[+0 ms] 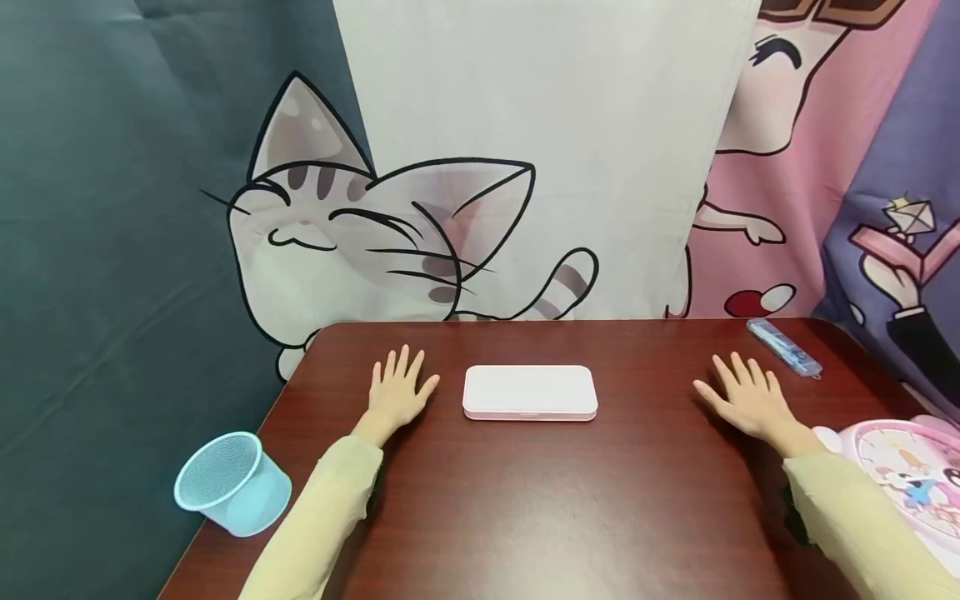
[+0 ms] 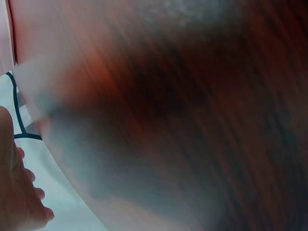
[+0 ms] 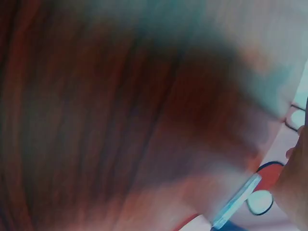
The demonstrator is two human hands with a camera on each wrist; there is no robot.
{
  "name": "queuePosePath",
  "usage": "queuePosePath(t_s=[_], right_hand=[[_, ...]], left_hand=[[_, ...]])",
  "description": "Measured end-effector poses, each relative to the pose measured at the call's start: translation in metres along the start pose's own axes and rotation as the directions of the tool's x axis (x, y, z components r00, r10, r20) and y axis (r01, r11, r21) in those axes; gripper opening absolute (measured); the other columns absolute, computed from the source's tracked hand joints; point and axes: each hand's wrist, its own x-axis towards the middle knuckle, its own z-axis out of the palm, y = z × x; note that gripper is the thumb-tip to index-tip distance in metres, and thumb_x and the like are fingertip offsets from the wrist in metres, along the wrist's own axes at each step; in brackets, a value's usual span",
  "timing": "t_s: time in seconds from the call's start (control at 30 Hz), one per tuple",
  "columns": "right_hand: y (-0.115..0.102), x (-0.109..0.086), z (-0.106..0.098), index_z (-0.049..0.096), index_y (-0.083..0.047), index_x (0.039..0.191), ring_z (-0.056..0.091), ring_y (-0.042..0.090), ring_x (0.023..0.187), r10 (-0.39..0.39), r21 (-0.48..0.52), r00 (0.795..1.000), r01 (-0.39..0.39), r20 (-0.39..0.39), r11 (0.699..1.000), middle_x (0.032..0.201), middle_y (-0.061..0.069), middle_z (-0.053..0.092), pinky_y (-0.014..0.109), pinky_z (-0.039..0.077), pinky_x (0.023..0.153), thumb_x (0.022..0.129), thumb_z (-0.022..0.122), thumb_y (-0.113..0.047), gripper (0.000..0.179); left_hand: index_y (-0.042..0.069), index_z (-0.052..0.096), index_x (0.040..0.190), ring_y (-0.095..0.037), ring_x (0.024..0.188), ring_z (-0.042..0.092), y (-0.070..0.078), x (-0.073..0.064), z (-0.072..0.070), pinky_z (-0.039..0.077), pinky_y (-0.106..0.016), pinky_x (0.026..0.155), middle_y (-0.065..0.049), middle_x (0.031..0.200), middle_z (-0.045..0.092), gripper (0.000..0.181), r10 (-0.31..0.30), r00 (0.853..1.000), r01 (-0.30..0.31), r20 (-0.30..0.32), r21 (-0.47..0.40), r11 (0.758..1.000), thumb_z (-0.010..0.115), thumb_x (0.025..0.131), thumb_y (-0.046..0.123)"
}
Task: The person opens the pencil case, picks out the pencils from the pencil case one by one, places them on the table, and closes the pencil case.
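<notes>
My left hand lies palm down with fingers spread, left of a white case with a pink lower edge. On the far right my right hand rests the same way, fingers straight and apart. Just beyond its fingers is a slim, translucent blue case, also seen in the right wrist view as a pale blue strip. Neither hand holds anything. In the left wrist view part of the left hand shows at the left edge.
A light blue mesh cup stands at the left edge of the dark red wooden table. Beside the right forearm lies a pink clock with cartoon figures, cut off by the frame. Cartoon-printed curtains hang behind the table.
</notes>
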Motion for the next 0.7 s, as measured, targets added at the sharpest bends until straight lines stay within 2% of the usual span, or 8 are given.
queuePosePath(t_s=[0.2,0.33,0.43,0.53,0.7], right_hand=[[-0.042,0.017,-0.002,0.024,0.002,0.142,0.012,0.054,0.13,-0.086,-0.017,0.996,0.086,-0.029,0.996,0.144,0.035,0.016,0.065,0.007,0.103,0.092,0.035,-0.055,0.076],[-0.081,0.025,0.006,0.029,-0.001,0.141,0.016,0.05,0.132,-0.18,-0.052,0.982,0.176,-0.066,0.983,0.146,0.03,0.019,0.062,0.012,0.105,0.094,0.036,-0.051,0.069],[-0.111,0.029,0.017,0.031,-0.005,0.142,0.018,0.046,0.134,-0.258,-0.081,0.964,0.253,-0.069,0.964,0.148,0.025,0.021,0.059,0.014,0.107,0.094,0.037,-0.048,0.064],[-0.14,0.031,0.028,0.034,-0.007,0.141,0.021,0.044,0.134,-0.344,-0.086,0.937,0.338,-0.065,0.937,0.148,0.022,0.025,0.057,0.017,0.107,0.094,0.041,-0.044,0.06],[-0.181,0.033,0.042,0.037,-0.009,0.14,0.027,0.041,0.134,-0.453,-0.068,0.892,0.451,-0.014,0.89,0.146,0.018,0.031,0.056,0.021,0.106,0.093,0.043,-0.042,0.058]], left_hand=[[0.012,0.024,0.145,-0.038,0.139,0.013,-0.004,0.0,0.001,0.008,-0.055,0.11,-0.017,0.152,0.017,0.064,0.02,1.0,-0.02,-0.018,-0.022,1.0,0.032,0.095,0.05],[0.012,0.024,0.145,-0.037,0.139,0.015,0.002,-0.002,0.0,0.01,-0.054,0.111,-0.016,0.152,0.018,0.064,0.054,0.999,-0.054,0.003,-0.042,0.998,0.032,0.095,0.05],[0.013,0.023,0.146,-0.035,0.14,0.015,0.012,-0.002,0.001,0.011,-0.053,0.111,-0.014,0.152,0.018,0.064,0.087,0.996,-0.085,0.022,-0.065,0.994,0.031,0.095,0.051],[0.014,0.023,0.146,-0.034,0.14,0.015,0.022,-0.001,0.004,0.012,-0.052,0.112,-0.013,0.153,0.017,0.063,0.129,0.991,-0.126,0.037,-0.078,0.989,0.031,0.095,0.051],[0.012,0.023,0.146,-0.035,0.14,0.016,0.039,0.0,0.006,0.015,-0.051,0.111,-0.014,0.152,0.017,0.065,0.215,0.973,-0.207,0.077,-0.104,0.973,0.032,0.095,0.051]])
